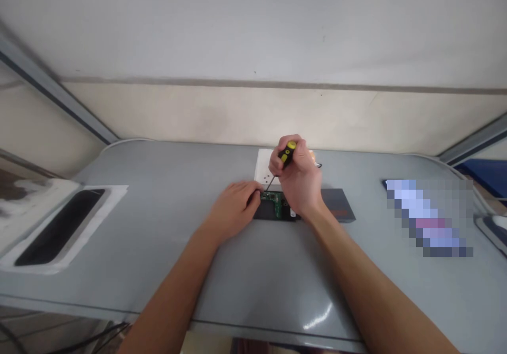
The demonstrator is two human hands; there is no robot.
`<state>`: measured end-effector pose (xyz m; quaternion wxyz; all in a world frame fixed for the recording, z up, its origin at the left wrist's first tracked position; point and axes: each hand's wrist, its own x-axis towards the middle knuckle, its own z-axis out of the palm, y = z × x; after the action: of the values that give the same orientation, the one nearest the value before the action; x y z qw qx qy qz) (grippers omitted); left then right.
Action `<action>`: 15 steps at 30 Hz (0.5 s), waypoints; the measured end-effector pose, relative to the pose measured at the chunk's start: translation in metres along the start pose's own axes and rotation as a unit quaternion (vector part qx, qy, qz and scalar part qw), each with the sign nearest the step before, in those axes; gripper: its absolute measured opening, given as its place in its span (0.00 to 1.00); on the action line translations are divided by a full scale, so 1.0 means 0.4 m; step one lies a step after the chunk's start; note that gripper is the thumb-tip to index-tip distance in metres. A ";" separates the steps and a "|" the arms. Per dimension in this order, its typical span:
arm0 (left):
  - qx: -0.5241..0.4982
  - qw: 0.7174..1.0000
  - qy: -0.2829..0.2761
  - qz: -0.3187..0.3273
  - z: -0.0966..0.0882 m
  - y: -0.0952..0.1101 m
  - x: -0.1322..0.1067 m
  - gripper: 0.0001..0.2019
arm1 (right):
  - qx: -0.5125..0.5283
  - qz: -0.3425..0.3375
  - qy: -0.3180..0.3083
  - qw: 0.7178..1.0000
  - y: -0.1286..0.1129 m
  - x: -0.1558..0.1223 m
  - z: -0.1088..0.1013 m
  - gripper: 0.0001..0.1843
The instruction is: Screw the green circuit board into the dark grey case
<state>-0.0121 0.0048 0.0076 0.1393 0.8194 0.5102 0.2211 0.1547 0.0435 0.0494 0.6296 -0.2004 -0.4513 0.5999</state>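
Note:
My right hand (301, 182) is wrapped round a black and yellow screwdriver (288, 153). Its thin shaft slants down to the left, and the tip meets a green circuit board (278, 206) near its upper left part. The board sits in a flat black casing (263, 212) lying on the table. Curled fingers of my left hand (236, 203) grip the casing's left end. My right wrist and palm cover part of the casing's right side. Behind it lies a white sheet (263, 165) with several small dark screws on it, partly hidden by my right hand.
Right of the casing lies a dark flat panel or box (338, 205). Farther right is a blurred-out, lit phone-like object (428, 216). A dark glossy panel (61, 227) rests on white material at the left. The grey table (158, 185) backs onto a pale wall.

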 end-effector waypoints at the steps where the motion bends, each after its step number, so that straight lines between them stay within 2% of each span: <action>1: 0.001 1.000 0.000 0.000 0.000 0.000 0.001 0.12 | 0.000 0.000 0.002 1.000 0.001 0.000 0.001 0.20; 15: -0.002 1.000 -0.007 -0.001 0.001 -0.001 0.003 0.11 | -0.004 0.000 0.000 1.000 0.002 0.000 0.000 0.19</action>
<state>-0.0119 0.0060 0.0072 0.1447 0.8199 0.5099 0.2165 0.1541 0.0435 0.0487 0.6283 -0.2029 -0.4538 0.5984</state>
